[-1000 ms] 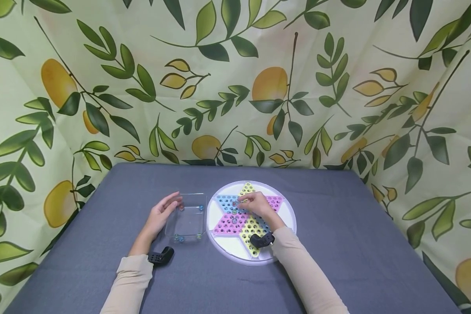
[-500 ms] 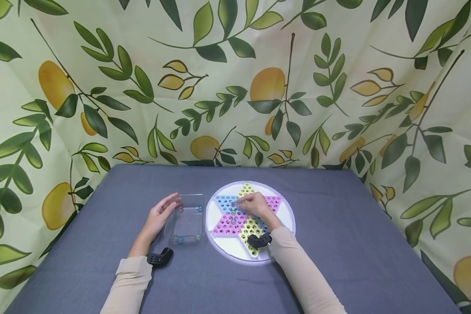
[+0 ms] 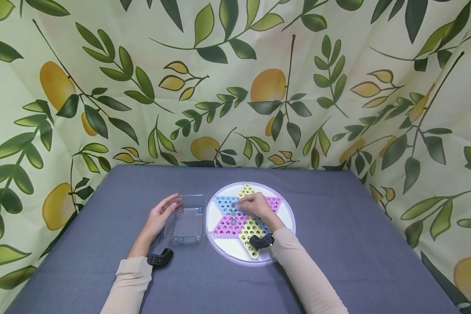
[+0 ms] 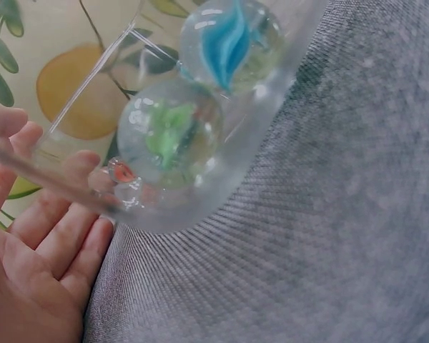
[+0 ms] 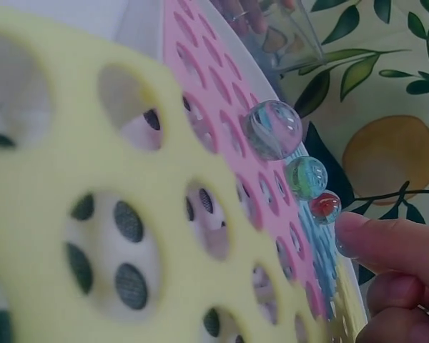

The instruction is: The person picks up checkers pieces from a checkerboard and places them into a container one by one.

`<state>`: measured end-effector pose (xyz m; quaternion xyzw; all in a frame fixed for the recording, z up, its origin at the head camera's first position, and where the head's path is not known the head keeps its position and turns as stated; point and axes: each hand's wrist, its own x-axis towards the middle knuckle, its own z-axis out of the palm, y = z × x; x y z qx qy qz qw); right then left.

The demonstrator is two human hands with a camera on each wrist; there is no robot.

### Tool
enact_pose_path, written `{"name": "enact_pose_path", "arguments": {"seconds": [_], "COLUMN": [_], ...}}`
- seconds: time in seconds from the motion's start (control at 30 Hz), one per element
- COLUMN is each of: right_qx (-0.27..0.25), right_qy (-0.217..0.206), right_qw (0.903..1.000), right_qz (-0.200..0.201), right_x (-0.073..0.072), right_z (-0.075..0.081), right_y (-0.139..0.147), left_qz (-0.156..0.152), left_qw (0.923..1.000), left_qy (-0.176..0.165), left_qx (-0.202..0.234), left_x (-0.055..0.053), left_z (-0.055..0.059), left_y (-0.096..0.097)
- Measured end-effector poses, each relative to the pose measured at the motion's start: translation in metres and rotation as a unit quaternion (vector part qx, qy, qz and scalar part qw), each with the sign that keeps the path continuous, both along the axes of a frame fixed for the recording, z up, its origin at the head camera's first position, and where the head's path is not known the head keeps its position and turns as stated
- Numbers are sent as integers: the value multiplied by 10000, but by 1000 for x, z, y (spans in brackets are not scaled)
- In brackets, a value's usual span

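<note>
My left hand rests along the left side of a clear box, fingers fairly straight at its wall. Through the plastic, the left wrist view shows a blue-swirl marble, a green one and a small reddish one. Over the blue part of a round Chinese checkers board, my right hand pinches a glass marble, mostly hidden behind a fingertip. Beside it a red marble, a green marble and a whitish marble sit in a row on the board.
The board lies just right of the box on a grey cloth-covered table. Behind the table hangs a leaf-and-lemon patterned cloth. Black wrist cameras sit at both cuffs.
Almost nothing moves. The head view shifts slightly, while the left hand stays at the box and the right hand stays over the blue part of the board.
</note>
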<state>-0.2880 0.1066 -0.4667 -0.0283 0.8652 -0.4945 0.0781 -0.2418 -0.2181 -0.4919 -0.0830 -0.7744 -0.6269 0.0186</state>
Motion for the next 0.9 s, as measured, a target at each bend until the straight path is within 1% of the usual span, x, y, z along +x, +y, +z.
{"name": "enact_pose_path", "arguments": {"seconds": [0.33, 0.57, 0.67, 0.9], "right_qx": [-103, -203, -212, -202], "right_qy": [43, 211, 207, 209], "right_qw": [9999, 9992, 9990, 9987], "right_qz": [32, 267, 330, 408], "right_x": [4, 5, 7, 15], "right_z": [9, 17, 22, 32], "right_y": [2, 2, 1, -6], "left_qz": [25, 40, 29, 29], "left_qw": [10000, 10000, 10000, 10000], "left_qy": [-42, 24, 82, -70], "left_qx": [-67, -48, -4, -27], "left_x": [0, 0, -1, -1], "left_z": [1, 3, 2, 1], "left_y": [-1, -1, -1, 0]}}
